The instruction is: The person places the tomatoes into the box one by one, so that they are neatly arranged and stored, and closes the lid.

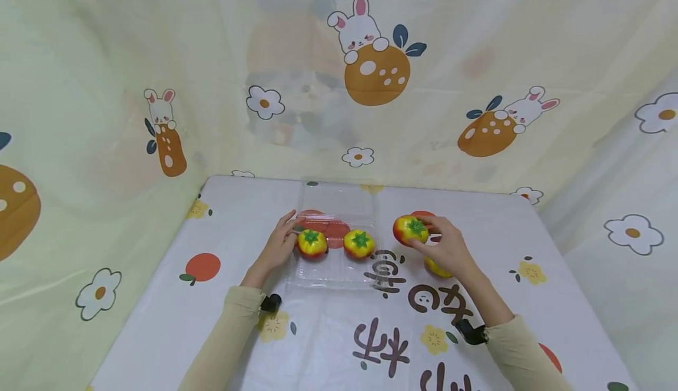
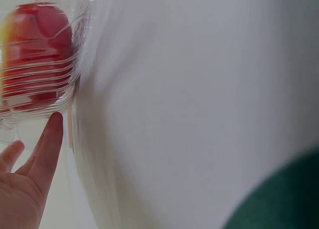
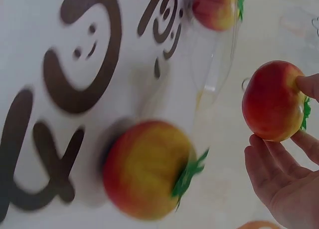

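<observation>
My right hand [image 1: 449,248] grips a red-and-yellow round fruit with a green leafy top [image 1: 408,231], thumb and fingers around its sides. It is raised over the table to the right of a clear plastic box [image 1: 333,276]. Two similar fruits sit inside the box, one on the left [image 1: 312,245] and one on the right [image 1: 359,245]. At the box's left side is my left hand [image 1: 278,247]; in the left wrist view its extended fingers [image 2: 49,144] reach the ridged wall. Another such fruit [image 3: 149,170] rests on the table below my right hand.
The box's transparent lid [image 1: 339,199] stands open at its far side. A white printed tablecloth [image 1: 318,344] covers the table. Behind the table's back edge hangs a patterned curtain [image 1: 302,143], which also closes off both sides.
</observation>
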A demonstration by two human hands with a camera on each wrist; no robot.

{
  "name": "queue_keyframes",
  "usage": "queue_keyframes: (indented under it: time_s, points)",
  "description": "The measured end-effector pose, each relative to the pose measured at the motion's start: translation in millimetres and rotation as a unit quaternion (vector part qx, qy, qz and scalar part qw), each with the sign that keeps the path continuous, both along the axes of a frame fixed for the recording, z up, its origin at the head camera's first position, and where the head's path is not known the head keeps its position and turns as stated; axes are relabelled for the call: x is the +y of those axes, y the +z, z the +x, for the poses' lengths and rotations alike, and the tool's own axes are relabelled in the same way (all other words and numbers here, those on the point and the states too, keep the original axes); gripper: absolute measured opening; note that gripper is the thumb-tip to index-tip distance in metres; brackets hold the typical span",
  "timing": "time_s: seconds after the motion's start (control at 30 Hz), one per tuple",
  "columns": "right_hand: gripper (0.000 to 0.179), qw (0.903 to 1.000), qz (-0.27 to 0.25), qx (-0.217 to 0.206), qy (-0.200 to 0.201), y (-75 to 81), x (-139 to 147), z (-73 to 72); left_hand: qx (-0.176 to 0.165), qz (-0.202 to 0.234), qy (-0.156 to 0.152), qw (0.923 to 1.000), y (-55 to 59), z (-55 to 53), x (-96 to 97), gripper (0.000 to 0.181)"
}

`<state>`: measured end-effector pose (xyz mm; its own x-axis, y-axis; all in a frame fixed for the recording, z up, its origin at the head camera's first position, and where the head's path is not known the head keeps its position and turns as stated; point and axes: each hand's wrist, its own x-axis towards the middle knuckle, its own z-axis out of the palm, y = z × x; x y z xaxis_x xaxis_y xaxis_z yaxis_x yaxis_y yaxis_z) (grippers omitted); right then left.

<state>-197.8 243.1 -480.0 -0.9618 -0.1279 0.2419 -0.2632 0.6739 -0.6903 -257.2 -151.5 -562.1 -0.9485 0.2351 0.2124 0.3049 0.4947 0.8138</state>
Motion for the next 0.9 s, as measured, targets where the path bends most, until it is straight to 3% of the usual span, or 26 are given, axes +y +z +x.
queue_keyframes:
  time_s: [0.23, 0.5, 0.9]
  points:
    - [0.056, 0.999, 0.009, 0.011, 0.043, -3.0, -24, -6.0, -0.01, -0.009, 0.004, 0.9999, 2.5, -0.2, 0.9, 0.048]
    - [0.057, 0.9951, 0.033, 0.021, 0.091, -10.2, -58, -1.9, 0.012, 0.01, -0.007, 0.9999, 1.3, 1.2, 0.8, 0.047]
    - [0.057, 0.9905, 0.027, -0.012, 0.134, -24.9, -107, 8.5, 0.021, 0.007, -0.006, 0.9997, 1.8, 1.4, 2.6, 0.047]
